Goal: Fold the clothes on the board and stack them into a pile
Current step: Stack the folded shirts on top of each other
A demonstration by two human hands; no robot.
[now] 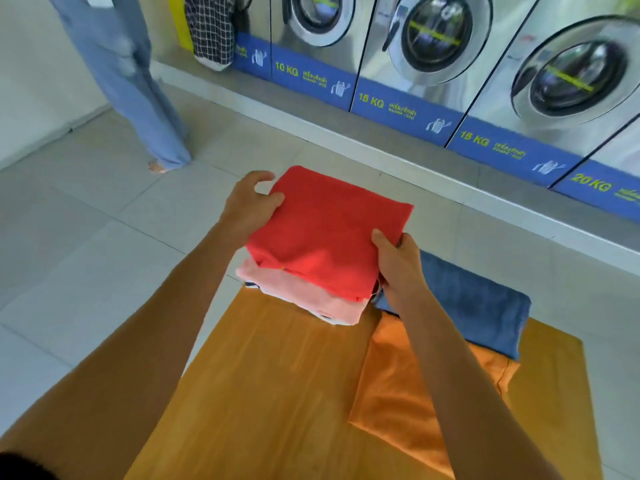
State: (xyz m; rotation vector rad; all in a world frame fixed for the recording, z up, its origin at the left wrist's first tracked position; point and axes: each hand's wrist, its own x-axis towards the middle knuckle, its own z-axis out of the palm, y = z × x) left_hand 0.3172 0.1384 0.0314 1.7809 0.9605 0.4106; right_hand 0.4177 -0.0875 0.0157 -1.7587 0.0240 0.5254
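A folded red garment (325, 233) lies on top of a pile at the far left end of the wooden board (263, 382). Under it shows a folded pink garment (304, 292), with white and dark edges of other clothes below. My left hand (249, 206) grips the red garment's left edge, thumb on top. My right hand (398, 268) holds its near right corner. To the right lie an orange garment (391, 386) and, behind it, a blue garment (481, 303), both spread flat on the board.
A row of front-loading washing machines (440, 39) on a raised step runs along the back and right. A person in long light-blue trousers (128, 81) stands on the tiled floor at far left. A checked bag (211, 29) hangs by the machines.
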